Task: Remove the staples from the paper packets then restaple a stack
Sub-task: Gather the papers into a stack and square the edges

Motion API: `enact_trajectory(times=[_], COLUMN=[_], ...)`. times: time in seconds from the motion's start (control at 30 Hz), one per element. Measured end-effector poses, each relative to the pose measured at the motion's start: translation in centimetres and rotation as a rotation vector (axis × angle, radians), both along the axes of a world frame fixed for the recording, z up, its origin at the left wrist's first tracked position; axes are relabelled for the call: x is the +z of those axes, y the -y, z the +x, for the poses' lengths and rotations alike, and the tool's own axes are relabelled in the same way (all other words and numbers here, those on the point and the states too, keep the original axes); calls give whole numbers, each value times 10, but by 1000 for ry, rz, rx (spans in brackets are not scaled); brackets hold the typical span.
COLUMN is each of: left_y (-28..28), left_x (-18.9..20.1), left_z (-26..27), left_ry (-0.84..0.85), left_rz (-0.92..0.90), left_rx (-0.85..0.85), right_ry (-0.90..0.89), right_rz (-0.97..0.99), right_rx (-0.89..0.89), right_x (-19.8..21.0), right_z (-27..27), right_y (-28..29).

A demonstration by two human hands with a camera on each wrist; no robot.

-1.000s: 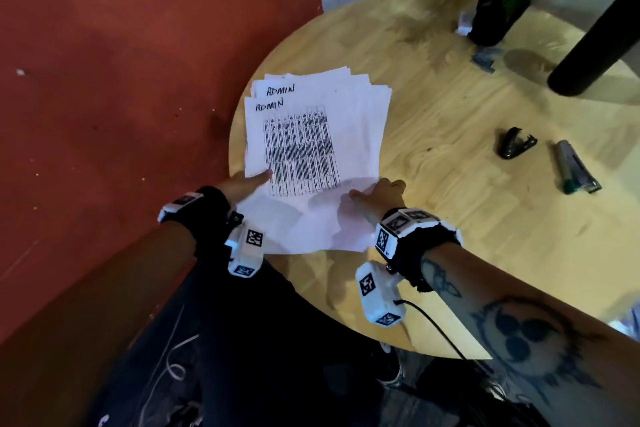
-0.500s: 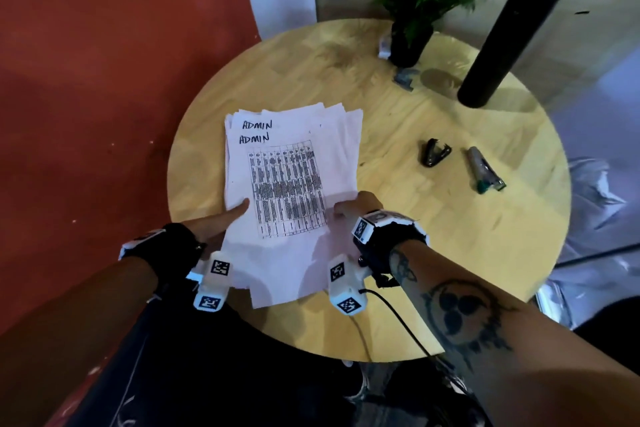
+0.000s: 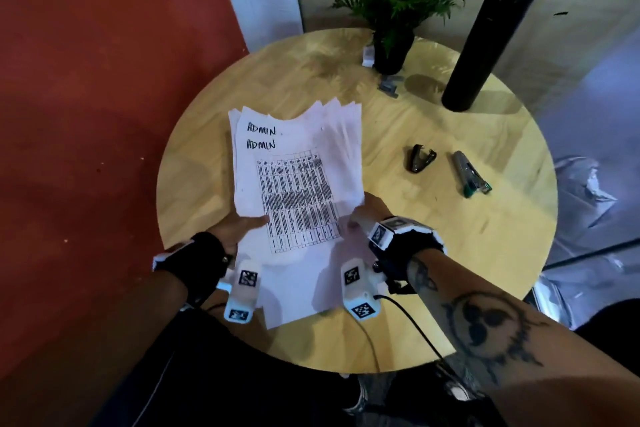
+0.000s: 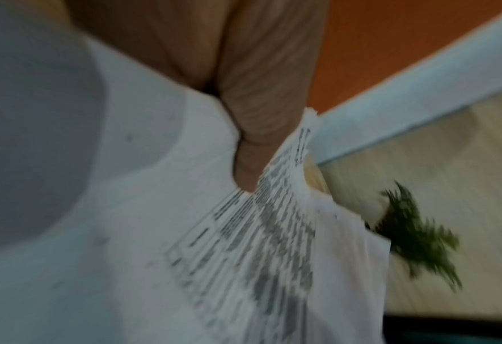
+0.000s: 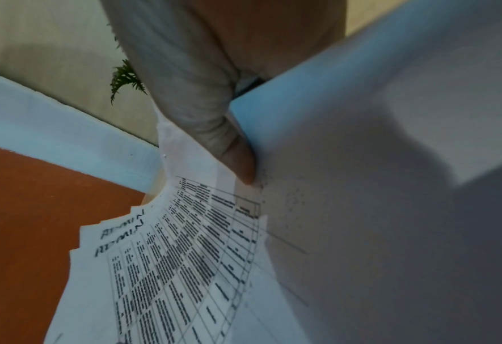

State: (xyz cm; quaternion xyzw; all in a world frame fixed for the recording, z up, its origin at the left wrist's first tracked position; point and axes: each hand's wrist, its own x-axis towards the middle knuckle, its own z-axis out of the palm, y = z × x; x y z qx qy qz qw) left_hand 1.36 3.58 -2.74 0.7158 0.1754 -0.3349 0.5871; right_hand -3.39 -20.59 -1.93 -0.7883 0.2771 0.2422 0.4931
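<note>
A loose stack of white printed sheets [image 3: 298, 184], the top ones marked "ADMIN", lies fanned on the round wooden table [image 3: 433, 253], with its near end past the table's edge. My left hand [image 3: 242, 229] pinches the stack's left edge, with the thumb [image 4: 258, 151] on top of the sheets [image 4: 155, 256]. My right hand [image 3: 367, 211] pinches the right edge, thumb [image 5: 214, 130] pressed onto the paper [image 5: 361, 209]. Right of the stack lie a black staple remover [image 3: 420, 158] and a grey stapler [image 3: 471, 173], both untouched.
A potted plant [image 3: 394, 17] and a tall black cylinder [image 3: 485, 48] stand at the table's far side. A small grey item [image 3: 389, 85] and a white one [image 3: 367, 55] lie near the pot. Red floor lies to the left.
Both hands have closed on the stack's sides with thumbs on top, and the sheets have shifted slightly toward me. The head view has tilted up and right.
</note>
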Motion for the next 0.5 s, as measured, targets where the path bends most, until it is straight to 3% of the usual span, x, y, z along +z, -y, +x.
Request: enact_trajectory(times=[0.13, 0.27, 0.4, 0.5], left_y=[26, 42, 48, 64], left_x=[16, 58, 92, 130], left_z=[-15, -25, -31, -37], left_ry=[289, 381, 388, 593], left_rz=[-34, -237, -304, -269], left_rx=[92, 64, -147, -154], right_ry=[154, 449, 648, 754], right_rz=[79, 391, 364, 309], right_rx=[-128, -251, -419, -481], right_x=[15, 52, 89, 87], right_z=[-10, -19, -38, -59], right_y=[28, 58, 78, 80])
